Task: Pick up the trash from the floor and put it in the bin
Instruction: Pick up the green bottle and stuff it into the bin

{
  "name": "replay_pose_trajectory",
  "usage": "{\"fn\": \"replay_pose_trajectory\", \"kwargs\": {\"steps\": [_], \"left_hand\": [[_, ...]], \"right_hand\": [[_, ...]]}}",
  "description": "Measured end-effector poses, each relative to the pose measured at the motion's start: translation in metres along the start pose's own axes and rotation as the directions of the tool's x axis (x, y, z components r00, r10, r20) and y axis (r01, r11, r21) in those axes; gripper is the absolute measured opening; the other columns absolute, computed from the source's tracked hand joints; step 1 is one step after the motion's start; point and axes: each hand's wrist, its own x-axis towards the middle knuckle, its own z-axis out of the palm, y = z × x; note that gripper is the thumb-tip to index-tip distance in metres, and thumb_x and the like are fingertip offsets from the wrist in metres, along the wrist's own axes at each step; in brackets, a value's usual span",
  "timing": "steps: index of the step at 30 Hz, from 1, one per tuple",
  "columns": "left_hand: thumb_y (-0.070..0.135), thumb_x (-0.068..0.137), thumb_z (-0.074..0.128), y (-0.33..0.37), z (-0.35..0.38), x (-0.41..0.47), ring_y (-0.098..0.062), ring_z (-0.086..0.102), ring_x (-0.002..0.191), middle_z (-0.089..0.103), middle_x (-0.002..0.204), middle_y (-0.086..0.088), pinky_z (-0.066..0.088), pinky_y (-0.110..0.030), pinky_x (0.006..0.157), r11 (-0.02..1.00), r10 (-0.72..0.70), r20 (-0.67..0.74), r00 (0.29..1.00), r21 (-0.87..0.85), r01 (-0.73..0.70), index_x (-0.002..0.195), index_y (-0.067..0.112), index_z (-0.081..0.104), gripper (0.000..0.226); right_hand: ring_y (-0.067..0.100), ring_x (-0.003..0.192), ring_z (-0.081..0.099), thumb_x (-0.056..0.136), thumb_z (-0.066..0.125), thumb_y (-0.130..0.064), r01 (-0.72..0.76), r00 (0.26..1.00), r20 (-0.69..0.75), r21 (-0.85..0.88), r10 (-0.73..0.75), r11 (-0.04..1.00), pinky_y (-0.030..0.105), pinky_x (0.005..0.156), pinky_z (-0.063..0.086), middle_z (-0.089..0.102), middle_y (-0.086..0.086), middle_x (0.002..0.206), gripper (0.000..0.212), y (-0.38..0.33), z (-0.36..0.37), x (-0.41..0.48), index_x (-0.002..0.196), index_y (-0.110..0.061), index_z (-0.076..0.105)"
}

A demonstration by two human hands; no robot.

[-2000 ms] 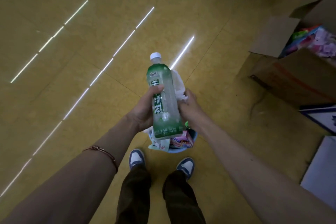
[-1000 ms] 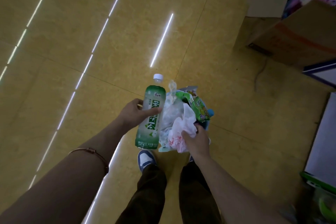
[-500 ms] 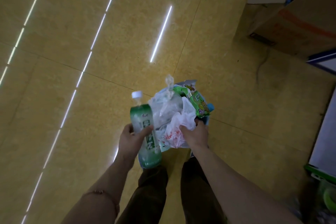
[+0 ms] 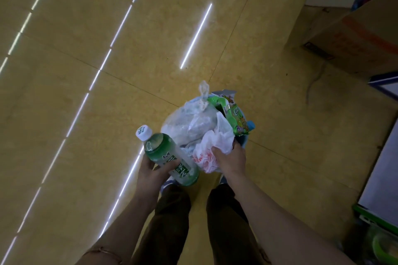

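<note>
My left hand [image 4: 150,171] grips a green plastic bottle [image 4: 170,159] with a white cap, tilted with the cap up and to the left. It hangs just left of a small blue bin [image 4: 247,133] heaped with trash. A clear plastic bag [image 4: 189,122] and a green snack wrapper [image 4: 237,116] stick out of the bin. My right hand [image 4: 231,158] clutches a white plastic bag [image 4: 206,155] with red print on top of the pile. Most of the bin is hidden under the trash.
The floor is yellow tile [image 4: 107,49] with bright light streaks. A large cardboard box [image 4: 355,49] with colourful packets stands at the upper right. A white panel [image 4: 383,174] and a green-edged item [image 4: 374,221] lie at the right. My legs [image 4: 172,221] stand below the bin.
My left hand has lowered the bottle from in front of me to the left side of the bin. My right hand has stayed on the white bag. The view has tipped downward.
</note>
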Motion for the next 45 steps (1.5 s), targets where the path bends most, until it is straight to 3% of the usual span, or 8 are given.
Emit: {"fn": "replay_pose_trajectory", "kwargs": {"steps": [9,15,18,22,32,38,42,45], "left_hand": [[0.000,0.072,0.076,0.002,-0.003,0.019,-0.024,0.065,0.097,0.060,0.113,-0.009,0.058,-0.041,0.074,1.000,0.012,0.000,1.000,0.006,-0.012,0.123,0.019,0.052,0.060],[0.005,0.065,0.082,-0.008,0.004,0.035,-0.028,0.064,0.103,0.061,0.120,-0.005,0.054,-0.053,0.084,0.980,0.052,0.043,0.998,0.188,-0.059,0.126,0.020,0.049,0.071],[0.009,0.065,0.084,-0.008,0.010,0.041,-0.021,0.061,0.106,0.060,0.119,0.002,0.055,-0.044,0.085,0.935,0.114,0.076,0.991,0.328,-0.133,0.133,0.023,0.046,0.078],[0.009,0.069,0.082,-0.004,0.024,0.046,-0.011,0.057,0.098,0.057,0.109,0.008,0.043,-0.011,0.063,0.848,0.202,0.138,0.970,0.471,-0.243,0.134,0.024,0.045,0.076],[0.016,0.067,0.084,-0.010,0.031,0.055,-0.010,0.054,0.102,0.058,0.124,-0.001,0.044,-0.022,0.075,0.748,0.221,0.184,0.958,0.598,-0.288,0.135,0.020,0.045,0.079],[0.027,0.064,0.085,-0.010,0.023,0.048,-0.018,0.052,0.117,0.053,0.130,-0.001,0.049,-0.045,0.093,0.693,0.214,0.140,0.967,0.676,-0.252,0.138,0.024,0.039,0.087],[0.027,0.068,0.083,-0.008,0.023,0.048,-0.021,0.050,0.118,0.047,0.131,-0.005,0.046,-0.041,0.095,0.635,0.224,0.118,0.967,0.736,-0.237,0.140,0.015,0.040,0.084],[0.023,0.069,0.082,-0.008,0.025,0.049,-0.021,0.051,0.115,0.047,0.128,-0.005,0.047,-0.040,0.094,0.632,0.223,0.122,0.967,0.738,-0.239,0.137,0.014,0.044,0.078]], "right_hand": [[0.025,0.113,0.058,0.080,0.075,-0.014,-0.004,1.000,0.028,0.032,0.003,0.999,0.021,0.080,0.042,0.061,0.011,0.123,0.047,-0.007,-0.004,0.006,0.121,-0.001,0.056],[0.028,0.117,0.055,0.078,0.077,-0.015,0.027,1.000,0.000,0.010,-0.027,1.000,0.022,0.084,0.041,0.055,0.014,0.125,0.053,-0.003,0.001,0.007,0.124,0.000,0.054],[0.031,0.122,0.050,0.076,0.078,-0.018,0.030,0.999,-0.023,-0.020,-0.030,0.999,0.033,0.094,0.046,0.053,0.015,0.125,0.056,-0.002,0.005,0.011,0.123,0.000,0.052],[0.033,0.125,0.046,0.076,0.078,-0.022,0.032,0.998,-0.053,-0.076,-0.036,0.997,0.047,0.101,0.042,0.050,0.017,0.126,0.060,-0.001,0.010,0.017,0.122,0.000,0.047],[0.030,0.110,0.058,0.076,0.076,-0.031,0.015,0.999,-0.037,-0.087,-0.018,0.996,0.042,0.088,0.051,0.057,0.011,0.119,0.052,0.002,0.009,0.018,0.116,-0.007,0.051],[0.023,0.116,0.049,0.076,0.069,-0.049,0.013,1.000,-0.017,-0.194,-0.017,0.981,0.043,0.090,0.048,0.039,0.003,0.128,0.072,-0.001,-0.004,0.003,0.129,-0.011,0.040],[0.024,0.120,0.043,0.068,0.075,-0.056,0.004,0.995,-0.098,-0.156,-0.019,0.988,0.043,0.095,0.046,0.032,0.004,0.132,0.087,-0.006,-0.010,-0.001,0.132,-0.014,0.033],[0.028,0.134,0.026,0.061,0.080,-0.057,0.035,0.970,-0.233,-0.169,-0.074,0.985,0.046,0.108,0.027,0.020,0.009,0.146,0.111,-0.014,-0.018,0.002,0.145,-0.020,0.018]]}}
